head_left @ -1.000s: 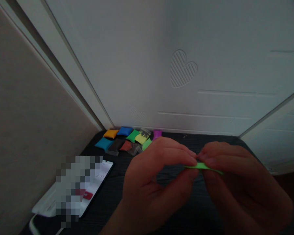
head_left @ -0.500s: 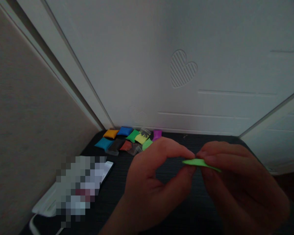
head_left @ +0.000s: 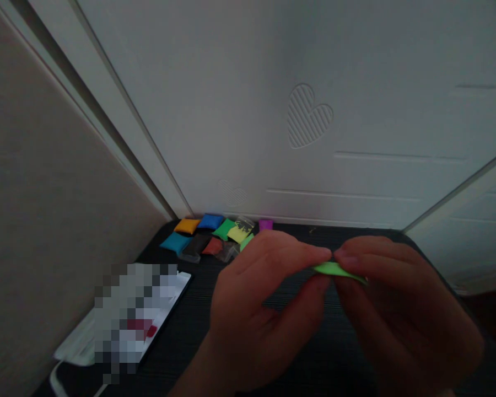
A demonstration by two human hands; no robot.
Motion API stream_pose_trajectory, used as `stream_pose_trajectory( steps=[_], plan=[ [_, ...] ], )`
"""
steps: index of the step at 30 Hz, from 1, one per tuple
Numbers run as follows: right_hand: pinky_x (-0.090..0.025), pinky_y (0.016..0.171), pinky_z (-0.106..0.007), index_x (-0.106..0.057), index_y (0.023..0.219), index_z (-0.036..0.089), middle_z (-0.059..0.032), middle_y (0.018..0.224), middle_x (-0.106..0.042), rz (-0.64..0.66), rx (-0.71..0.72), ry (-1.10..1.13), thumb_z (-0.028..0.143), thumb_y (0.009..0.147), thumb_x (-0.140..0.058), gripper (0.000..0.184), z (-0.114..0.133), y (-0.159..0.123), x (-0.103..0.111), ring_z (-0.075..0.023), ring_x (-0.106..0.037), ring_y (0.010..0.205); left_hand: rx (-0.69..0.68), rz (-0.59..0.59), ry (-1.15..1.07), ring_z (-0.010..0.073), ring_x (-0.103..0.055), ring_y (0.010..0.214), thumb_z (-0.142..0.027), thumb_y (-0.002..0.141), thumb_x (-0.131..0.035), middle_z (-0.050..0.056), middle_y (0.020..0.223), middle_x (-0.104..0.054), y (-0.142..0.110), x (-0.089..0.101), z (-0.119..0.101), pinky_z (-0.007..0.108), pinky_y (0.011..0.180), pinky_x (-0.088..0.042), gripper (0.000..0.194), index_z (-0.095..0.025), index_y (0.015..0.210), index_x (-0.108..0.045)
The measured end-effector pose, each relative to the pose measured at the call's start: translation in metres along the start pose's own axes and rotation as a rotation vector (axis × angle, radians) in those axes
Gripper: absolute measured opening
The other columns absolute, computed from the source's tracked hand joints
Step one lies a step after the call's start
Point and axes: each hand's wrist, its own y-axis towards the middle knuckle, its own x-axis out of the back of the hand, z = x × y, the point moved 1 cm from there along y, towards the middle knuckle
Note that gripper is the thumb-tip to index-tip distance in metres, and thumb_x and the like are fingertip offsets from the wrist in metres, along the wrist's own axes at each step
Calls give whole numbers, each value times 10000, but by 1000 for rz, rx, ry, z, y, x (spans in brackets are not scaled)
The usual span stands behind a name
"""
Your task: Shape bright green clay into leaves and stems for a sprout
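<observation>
Between my two hands is a thin, flat light-green piece of clay (head_left: 334, 269), seen nearly edge-on and slightly bent. My left hand (head_left: 260, 309) pinches its left end between thumb and forefinger. The right side is held by my right hand (head_left: 409, 314), with fingers above and thumb below. Both sets of fingertips almost meet over the piece. Behind my left hand lies a light-green packet (head_left: 246, 243), partly covered by that hand.
Several colourful packets lie along the back of the dark table (head_left: 206, 298), among them an orange packet (head_left: 186, 226), a blue packet (head_left: 210, 221) and a purple packet (head_left: 265, 225). A blurred-out device (head_left: 149, 309) with a white cable is at left. A white panel (head_left: 231, 110) rises behind.
My left forefinger has straightened and risen a little, and the fingertips have come closer together over the clay. The clay piece is slightly higher, with less of it showing.
</observation>
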Motion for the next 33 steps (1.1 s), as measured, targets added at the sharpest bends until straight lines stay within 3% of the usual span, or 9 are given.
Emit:
stream_pose_trajectory(
  steps=[9,17,25,33],
  plan=[
    [-442,687,-285,-581,918,163,-5,844,-589,41,-95,84,-26,678,-562,306,-2,-1,-2,-137,-558,798,150,110,4,135,-553,764,-42,723,-537,24,824,-598,1,0,1,265,718,-433,212,-158,891,-594],
    [-429,719,-236,-568,965,219,28,884,-580,47,-175,69,12,707,-561,331,-2,-2,-7,-104,-538,820,177,51,183,111,-566,730,-62,722,-558,-6,769,-617,7,2,0,212,671,-439,144,-171,809,-595],
    [-424,711,-218,-569,952,237,40,873,-581,48,-216,38,36,734,-545,297,-3,-2,-7,-91,-539,807,317,29,130,122,-585,704,-118,763,-531,-14,759,-616,8,0,1,231,625,-466,107,-189,819,-587],
    [-431,691,-201,-563,973,253,48,866,-583,95,-247,-7,69,737,-559,299,-6,-3,-6,-82,-541,785,353,1,155,124,-580,676,-145,749,-553,-15,721,-621,8,-2,2,235,609,-464,66,-184,769,-602]
  ],
)
